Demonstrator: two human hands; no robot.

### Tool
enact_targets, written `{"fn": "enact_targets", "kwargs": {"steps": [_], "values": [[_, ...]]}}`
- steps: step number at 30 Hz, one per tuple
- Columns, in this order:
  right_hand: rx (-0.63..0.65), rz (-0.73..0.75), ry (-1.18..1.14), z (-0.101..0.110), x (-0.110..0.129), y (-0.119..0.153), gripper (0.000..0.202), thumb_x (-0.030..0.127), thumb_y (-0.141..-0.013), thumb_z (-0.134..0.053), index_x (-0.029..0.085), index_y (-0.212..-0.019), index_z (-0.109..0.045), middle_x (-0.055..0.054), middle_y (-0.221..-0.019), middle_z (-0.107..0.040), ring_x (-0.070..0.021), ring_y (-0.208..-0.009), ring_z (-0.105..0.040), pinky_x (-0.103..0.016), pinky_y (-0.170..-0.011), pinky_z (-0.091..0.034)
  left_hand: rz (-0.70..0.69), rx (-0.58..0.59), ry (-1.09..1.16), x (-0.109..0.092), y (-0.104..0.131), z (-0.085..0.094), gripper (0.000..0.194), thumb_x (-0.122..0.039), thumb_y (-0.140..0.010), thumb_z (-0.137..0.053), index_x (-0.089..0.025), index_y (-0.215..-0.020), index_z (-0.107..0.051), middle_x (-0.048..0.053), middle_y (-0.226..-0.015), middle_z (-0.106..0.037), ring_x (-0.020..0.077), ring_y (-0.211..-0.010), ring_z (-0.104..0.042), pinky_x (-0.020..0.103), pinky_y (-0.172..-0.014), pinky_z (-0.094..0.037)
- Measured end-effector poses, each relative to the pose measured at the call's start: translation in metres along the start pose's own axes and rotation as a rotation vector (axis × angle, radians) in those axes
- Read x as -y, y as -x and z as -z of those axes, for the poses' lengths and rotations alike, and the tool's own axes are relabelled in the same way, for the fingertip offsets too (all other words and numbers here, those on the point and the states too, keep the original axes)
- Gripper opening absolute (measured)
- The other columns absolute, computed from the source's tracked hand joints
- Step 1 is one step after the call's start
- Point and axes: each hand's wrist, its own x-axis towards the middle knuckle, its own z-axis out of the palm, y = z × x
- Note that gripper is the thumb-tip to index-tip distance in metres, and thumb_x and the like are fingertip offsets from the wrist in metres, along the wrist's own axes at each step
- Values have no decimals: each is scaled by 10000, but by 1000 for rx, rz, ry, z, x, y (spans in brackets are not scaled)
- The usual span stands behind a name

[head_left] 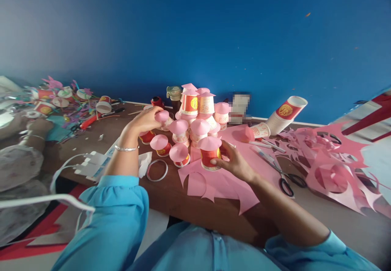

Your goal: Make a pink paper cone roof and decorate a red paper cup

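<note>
My right hand (233,161) is closed round a red paper cup (210,159) that wears a pink paper cone (209,142) like a roof. At the left of the group, my left hand (146,120) has its fingers closed at a pale paper cup (166,123) with a pink top (161,116); part of the grip is hidden. Between the hands stand several upside-down cups with pink cones, some stacked, such as a red and white cup (189,104) high at the back. Another coned cup (179,156) stands at the front.
Pink paper (226,185) and scissors (286,179) lie at the right, before a leaning stack of cups (282,114). A roll of tape (157,170) and a power strip (94,165) are at the left. A person's arm (36,130) is at far left. Behind rises a blue wall (195,30).
</note>
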Motion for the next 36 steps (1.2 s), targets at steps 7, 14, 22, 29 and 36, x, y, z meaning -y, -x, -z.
{"fn": "enact_targets", "kwargs": {"steps": [7, 14, 22, 29, 36], "values": [[29, 17, 3, -1, -1, -1, 623, 599, -826, -879, 196, -1255, -674, -53, -1052, -707, -227, -928, -685, -382, -836, -610, -46, -44, 62, -16, 18, 44, 676, -339, -649, -904, -308, -1289, -690, 50, -1343, -729, 351, -1158, -712, 483, -1024, -570], [48, 5, -32, -1, 0, 0, 601, 582, -815, -893, 197, -1223, -680, -51, -1056, -708, -230, -956, -687, -385, -863, -601, -256, 64, -36, -65, 29, 42, 624, -296, -701, -864, -282, -1299, -686, 38, -1349, -712, 334, -1223, -675, 445, -1104, -517], [52, 16, -11, 1, -2, 1, 617, 565, -815, -898, 200, -1258, -671, -55, -1071, -722, -225, -939, -698, -375, -838, -606, -268, 149, -90, -77, 22, 25, 591, -312, -676, -869, -276, -1243, -706, 55, -1300, -723, 356, -1236, -663, 470, -1107, -485], [83, 12, -3, 0, -8, 0, 650, 558, -820, -892, 193, -1300, -648, -75, -1108, -737, -242, -974, -709, -399, -868, -600, -296, 139, -125, -72, 23, 20, 629, -395, -773, -786, -265, -1368, -628, 76, -1489, -682, 334, -1331, -661, 443, -1133, -502], [103, 6, -5, -1, -8, -1, 647, 572, -820, -893, 196, -1287, -649, -77, -1111, -735, -243, -973, -705, -380, -839, -595, -283, 174, -79, -72, 21, 15, 794, -416, -788, -772, -272, -1528, -524, 102, -1564, -649, 339, -1396, -650, 481, -1178, -502]]}}
